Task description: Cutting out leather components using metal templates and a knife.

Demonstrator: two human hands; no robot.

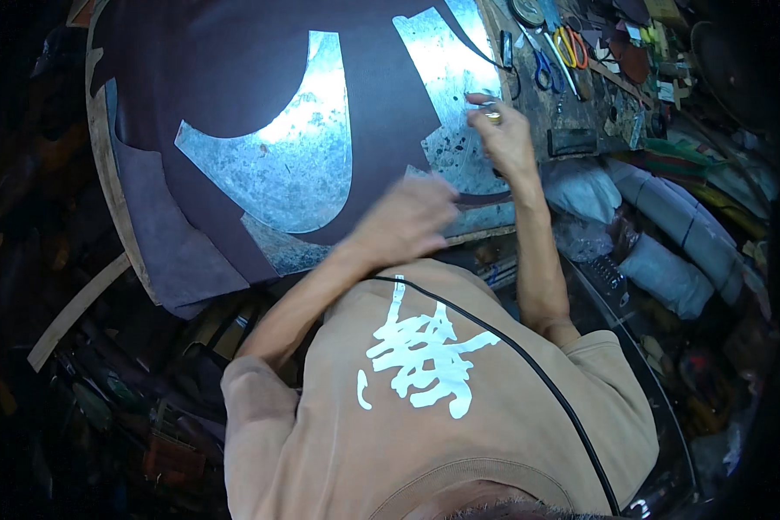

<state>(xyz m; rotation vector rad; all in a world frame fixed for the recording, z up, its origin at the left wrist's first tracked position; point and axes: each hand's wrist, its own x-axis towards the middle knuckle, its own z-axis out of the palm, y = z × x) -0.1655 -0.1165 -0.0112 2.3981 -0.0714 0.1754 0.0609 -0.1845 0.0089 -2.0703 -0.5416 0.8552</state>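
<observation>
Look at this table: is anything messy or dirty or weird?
Yes. The silvery plate by the right hand has dark spots; I can't tell whether they're dirt or wear. And on the table, upper right, orange-handled scissors and blue-handled scissors lie beside jumbled scraps, which looks messy.

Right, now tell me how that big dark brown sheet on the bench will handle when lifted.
The dark brown sheet is probably floppy, since it looks thin and lies flat over the bench. It may feel heavy and awkward as a whole, being so broad. Pushed, it seems unlikely to roll or tip, lying so low.
</observation>
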